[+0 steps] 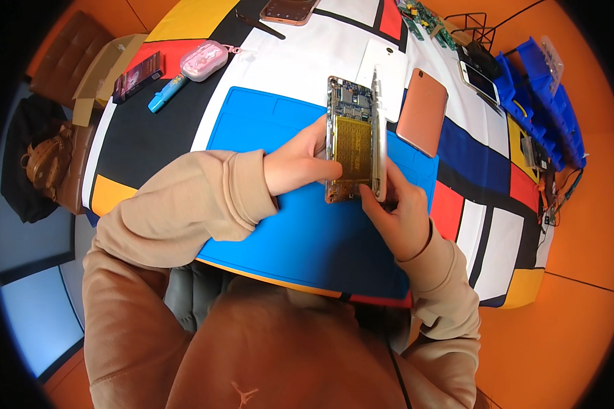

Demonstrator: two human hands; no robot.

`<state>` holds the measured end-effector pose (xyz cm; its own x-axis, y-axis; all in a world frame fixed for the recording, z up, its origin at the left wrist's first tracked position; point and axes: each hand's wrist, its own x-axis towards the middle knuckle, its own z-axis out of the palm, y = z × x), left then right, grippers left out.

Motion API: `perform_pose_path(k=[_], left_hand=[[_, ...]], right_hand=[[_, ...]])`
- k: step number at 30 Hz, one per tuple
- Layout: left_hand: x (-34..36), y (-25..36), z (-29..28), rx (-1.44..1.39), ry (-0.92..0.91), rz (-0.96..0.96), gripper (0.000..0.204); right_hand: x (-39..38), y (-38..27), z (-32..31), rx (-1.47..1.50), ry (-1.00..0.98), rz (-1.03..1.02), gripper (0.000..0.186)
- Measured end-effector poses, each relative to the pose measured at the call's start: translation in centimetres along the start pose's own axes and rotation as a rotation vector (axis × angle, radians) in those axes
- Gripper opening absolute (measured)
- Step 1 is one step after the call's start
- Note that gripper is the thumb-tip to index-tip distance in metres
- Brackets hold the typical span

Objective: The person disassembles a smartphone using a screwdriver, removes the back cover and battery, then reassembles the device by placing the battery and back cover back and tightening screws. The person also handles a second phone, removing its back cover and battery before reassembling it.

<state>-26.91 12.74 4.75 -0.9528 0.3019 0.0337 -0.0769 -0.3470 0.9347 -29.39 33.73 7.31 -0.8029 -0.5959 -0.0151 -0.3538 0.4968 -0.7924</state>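
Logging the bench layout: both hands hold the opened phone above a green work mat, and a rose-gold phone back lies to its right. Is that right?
Not quite. In the head view the work mat is blue, not green. The rest holds: left hand and right hand hold the opened phone, with the rose-gold phone back to its right.

- One view only, from a camera worn on the person's head, looking steeply down over the chest and both sleeves.
- The grip, where the left hand (297, 163) and right hand (397, 211) meet on an opened phone (351, 140), sits just above frame centre, close to the lens.
- Beneath the grip lies a blue mat (300, 232); beyond it the chequered table (484, 225) runs to the upper edge.
- The fisheye bends straight edges near the rim, where orange floor shows.
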Motion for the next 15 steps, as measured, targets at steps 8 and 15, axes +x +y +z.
perform_pose_path(k=[8, 15], left_hand=[[-0.10, 0.65, 0.31, -0.003, -0.051, -0.041, 0.077], [-0.25, 0.66, 0.70, 0.013, -0.047, -0.054, 0.074]], right_hand=[[-0.03, -0.04, 0.06, -0.111, 0.022, -0.052, 0.064], [0.21, -0.73, -0.07, -0.315, 0.037, -0.080, 0.073]])
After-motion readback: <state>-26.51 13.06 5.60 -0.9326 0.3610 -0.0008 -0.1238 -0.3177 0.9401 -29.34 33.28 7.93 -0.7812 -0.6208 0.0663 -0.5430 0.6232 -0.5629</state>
